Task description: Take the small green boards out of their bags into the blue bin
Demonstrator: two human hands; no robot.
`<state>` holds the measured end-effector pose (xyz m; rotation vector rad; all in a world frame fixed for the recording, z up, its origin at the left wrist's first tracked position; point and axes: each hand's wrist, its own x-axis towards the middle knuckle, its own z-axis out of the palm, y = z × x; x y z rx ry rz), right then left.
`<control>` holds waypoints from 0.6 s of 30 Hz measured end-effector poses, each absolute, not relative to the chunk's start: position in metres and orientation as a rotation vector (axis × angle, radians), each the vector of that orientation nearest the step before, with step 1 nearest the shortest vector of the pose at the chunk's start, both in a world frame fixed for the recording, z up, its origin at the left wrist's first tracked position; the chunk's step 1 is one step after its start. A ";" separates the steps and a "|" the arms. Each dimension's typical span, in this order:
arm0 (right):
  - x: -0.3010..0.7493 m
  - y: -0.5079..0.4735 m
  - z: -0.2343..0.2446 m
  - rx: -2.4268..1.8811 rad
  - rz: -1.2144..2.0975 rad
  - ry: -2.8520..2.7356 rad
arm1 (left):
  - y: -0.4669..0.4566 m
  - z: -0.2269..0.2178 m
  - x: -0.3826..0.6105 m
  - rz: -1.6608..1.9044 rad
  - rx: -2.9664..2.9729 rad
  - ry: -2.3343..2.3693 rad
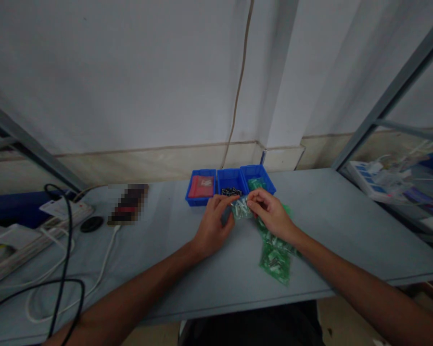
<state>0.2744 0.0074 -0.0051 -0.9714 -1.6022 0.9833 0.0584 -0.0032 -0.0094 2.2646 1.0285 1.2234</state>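
Holding packet (241, 208), green bags (275, 262) beside, bins (231, 177) beyond

A pale wall (147, 86) fills the upper frame (a thin cable (242, 62) runs down it); below stretches a grey-blue counter (328, 206), grey posts (389, 98) slanting at both sides.

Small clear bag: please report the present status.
Left hand, right hand: both holding small clear bag. Pieces visible inside. Green bags on table, close to right hand.

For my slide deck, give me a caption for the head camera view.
Left hand and right hand hold a bag in front of three blue bins.
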 end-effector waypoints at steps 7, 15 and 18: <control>0.273 0.004 -0.002 -0.982 1.071 -1.600 | 0.000 -0.009 0.057 1.189 2.282 1.138; 0.272 0.001 -0.008 -0.946 0.937 -1.675 | 0.003 -0.008 0.058 1.157 2.215 1.099; 0.273 -0.004 -0.005 -0.904 0.809 -1.763 | 0.003 -0.008 0.057 1.153 2.191 1.090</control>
